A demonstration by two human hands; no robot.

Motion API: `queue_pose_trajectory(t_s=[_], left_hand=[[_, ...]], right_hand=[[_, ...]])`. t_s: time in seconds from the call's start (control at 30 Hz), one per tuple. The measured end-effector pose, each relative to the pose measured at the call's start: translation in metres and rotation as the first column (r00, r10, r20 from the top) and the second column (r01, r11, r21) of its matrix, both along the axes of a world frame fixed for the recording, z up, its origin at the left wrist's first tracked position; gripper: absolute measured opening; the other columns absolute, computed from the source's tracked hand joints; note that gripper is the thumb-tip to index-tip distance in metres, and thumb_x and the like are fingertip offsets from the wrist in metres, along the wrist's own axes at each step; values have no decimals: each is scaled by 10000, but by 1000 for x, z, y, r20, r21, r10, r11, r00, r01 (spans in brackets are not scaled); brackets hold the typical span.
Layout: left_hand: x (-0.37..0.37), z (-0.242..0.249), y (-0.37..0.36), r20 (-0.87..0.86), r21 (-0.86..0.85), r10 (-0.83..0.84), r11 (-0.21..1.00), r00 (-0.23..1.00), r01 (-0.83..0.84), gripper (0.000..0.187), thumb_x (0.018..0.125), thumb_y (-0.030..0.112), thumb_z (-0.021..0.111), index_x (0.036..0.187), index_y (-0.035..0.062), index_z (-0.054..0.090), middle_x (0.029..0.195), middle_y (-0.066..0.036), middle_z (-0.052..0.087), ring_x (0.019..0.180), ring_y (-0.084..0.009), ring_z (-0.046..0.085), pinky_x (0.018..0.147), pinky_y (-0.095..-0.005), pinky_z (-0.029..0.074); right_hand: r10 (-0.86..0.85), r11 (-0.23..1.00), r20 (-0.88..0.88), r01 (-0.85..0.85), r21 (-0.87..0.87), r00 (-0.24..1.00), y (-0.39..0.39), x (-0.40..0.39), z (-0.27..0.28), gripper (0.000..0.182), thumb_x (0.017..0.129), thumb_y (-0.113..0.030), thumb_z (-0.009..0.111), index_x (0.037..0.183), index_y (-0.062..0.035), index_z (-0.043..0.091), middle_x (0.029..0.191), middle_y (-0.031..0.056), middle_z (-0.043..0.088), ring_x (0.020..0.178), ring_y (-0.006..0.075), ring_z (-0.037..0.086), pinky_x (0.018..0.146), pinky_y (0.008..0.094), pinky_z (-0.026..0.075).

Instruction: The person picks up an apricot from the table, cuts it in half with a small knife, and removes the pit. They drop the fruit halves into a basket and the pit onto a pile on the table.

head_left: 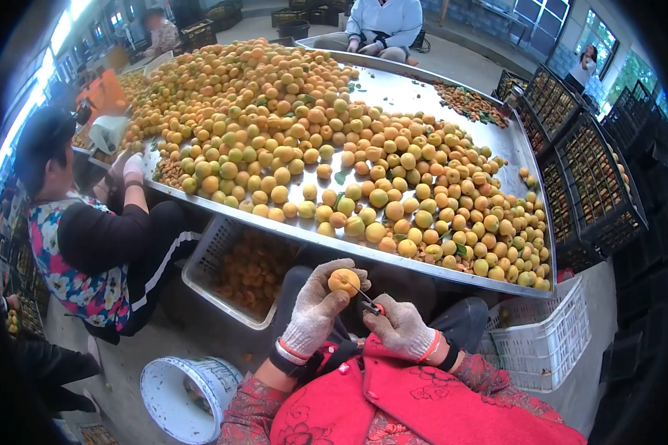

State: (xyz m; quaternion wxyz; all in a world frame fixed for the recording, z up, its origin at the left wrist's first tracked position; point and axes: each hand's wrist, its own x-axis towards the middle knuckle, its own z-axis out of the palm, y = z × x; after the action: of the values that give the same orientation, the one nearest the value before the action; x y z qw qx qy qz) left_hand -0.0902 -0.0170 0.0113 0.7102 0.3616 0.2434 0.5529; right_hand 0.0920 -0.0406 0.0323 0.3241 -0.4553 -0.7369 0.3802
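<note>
My left hand point(312, 308), in a stained white knit glove, is closed round a yellow-orange apricot point(344, 281) held up over my lap. My right hand point(402, 328), gloved the same way, grips a small knife point(367, 298) with a red and black handle. The blade points up and left, its tip right at the apricot's lower right side. Just beyond both hands runs the front edge of a metal table point(289, 228) heaped with apricots point(334, 130), some greenish, with a few leaves among them.
Below the table, at left, a white crate point(194, 271) holds split apricot pieces. A white bucket point(156, 400) stands by my left side, a white basket point(545, 337) to my right. Black crates point(597, 178) are stacked at right. Co-workers sit at left point(82, 237) and across the table point(386, 22).
</note>
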Motion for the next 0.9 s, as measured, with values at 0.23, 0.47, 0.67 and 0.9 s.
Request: queue_pose_trajectory(t_s=[0.23,0.47,0.67,0.9], left_hand=[[-6,5,1,-74,25,-58,998,996,60,632,851,340,731,1308,-4,462,1168,-153,615,1100,-248,600,1001,-386,449],[-7,18,2,-225,66,-61,995,973,77,532,900,274,677,1299,-7,467,1152,-156,625,1092,-230,598,1001,-367,449],[9,13,-6,87,-88,-101,990,991,109,502,954,341,590,1285,-16,465,1148,-185,629,1166,-283,569,1032,-399,425],[17,-5,-2,289,-241,-101,955,952,175,546,984,438,490,1301,-5,456,1210,-225,604,1208,-302,539,1050,-409,403]], right_hand=[[23,1000,1,-23,-8,1000,2,3,2,204,897,-198,648,850,-44,523,647,131,629,613,331,658,535,377,498],[4,999,-24,-5,-31,1000,1,2,-11,194,902,-190,638,860,-37,526,634,144,614,605,354,646,528,394,491],[-59,995,-61,64,81,996,3,-9,-32,187,896,-189,637,869,-29,543,640,181,607,605,383,635,528,419,493],[-88,987,29,84,137,996,6,-14,-33,212,901,-212,631,872,-18,551,649,196,608,622,389,638,538,442,498]])
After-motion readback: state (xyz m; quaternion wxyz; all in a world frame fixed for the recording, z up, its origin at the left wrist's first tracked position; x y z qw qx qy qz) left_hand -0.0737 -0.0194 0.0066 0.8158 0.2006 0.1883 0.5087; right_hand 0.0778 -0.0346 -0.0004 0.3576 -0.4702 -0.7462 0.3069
